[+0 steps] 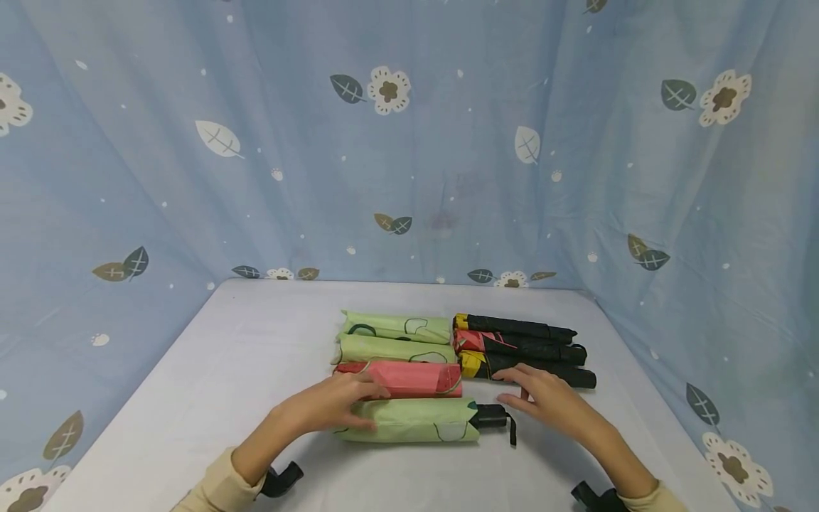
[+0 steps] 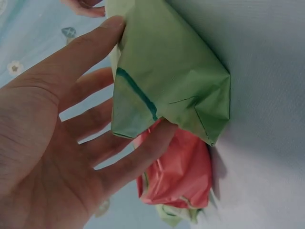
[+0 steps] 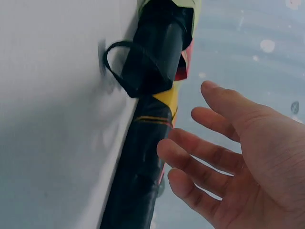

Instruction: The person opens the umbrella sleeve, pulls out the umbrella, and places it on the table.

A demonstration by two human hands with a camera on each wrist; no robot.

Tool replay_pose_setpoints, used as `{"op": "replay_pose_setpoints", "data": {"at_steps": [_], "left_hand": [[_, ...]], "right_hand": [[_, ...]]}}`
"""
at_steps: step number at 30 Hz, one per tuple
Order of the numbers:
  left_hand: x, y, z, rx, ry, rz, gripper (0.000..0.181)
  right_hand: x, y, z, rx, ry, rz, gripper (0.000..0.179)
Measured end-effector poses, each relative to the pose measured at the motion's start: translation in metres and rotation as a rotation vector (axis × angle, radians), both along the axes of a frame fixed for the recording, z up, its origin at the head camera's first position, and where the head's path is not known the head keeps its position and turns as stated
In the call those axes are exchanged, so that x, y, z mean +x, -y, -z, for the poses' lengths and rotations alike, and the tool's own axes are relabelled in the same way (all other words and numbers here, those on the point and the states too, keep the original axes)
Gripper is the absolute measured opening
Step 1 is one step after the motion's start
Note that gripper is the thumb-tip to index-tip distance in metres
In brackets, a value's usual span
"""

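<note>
Nearest the front lies a light green folded umbrella (image 1: 416,421) with a black handle (image 1: 491,416) and wrist strap at its right end. My left hand (image 1: 342,402) is at its left end, thumb along the near side and fingers spread over the far side. In the left wrist view those fingers are fairly straight beside the green cloth (image 2: 167,71), and a pink folded umbrella (image 2: 178,169) shows beyond. My right hand (image 1: 544,400) hovers right of the black handle with loosely bent fingers, holding nothing. Close to its fingertips is a black folded umbrella (image 1: 544,371) with a yellow end.
Behind the front umbrella lie the pink umbrella (image 1: 416,379) and two more green ones, at the left (image 1: 384,348). On their right, black umbrellas with red (image 1: 531,348) and yellow (image 1: 518,326) ends are lined up. A patterned blue curtain (image 1: 409,178) surrounds the white table (image 1: 256,341).
</note>
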State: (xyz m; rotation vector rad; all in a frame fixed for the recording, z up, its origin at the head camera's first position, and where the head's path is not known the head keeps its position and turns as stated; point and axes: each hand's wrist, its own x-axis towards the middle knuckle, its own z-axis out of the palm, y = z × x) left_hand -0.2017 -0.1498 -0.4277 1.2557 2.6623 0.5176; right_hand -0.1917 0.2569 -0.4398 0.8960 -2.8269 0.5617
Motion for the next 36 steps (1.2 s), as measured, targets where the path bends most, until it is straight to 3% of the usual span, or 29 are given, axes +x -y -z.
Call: {"op": "replay_pose_setpoints", "data": {"at_steps": [9,18,36], "left_hand": [[0.000,-0.002,0.006,-0.033,0.001,-0.010,0.049],[-0.001,-0.005,0.009,-0.003,0.016,0.033,0.042],[0.000,-0.007,0.014,-0.082,0.019,-0.012,0.059]], "right_hand": [[0.001,0.008,0.007,0.008,0.033,-0.062,0.036],[0.004,0.014,0.011,0.003,0.068,-0.088,0.039],[0.000,0.025,0.018,0.165,0.093,-0.101,0.045]]}}
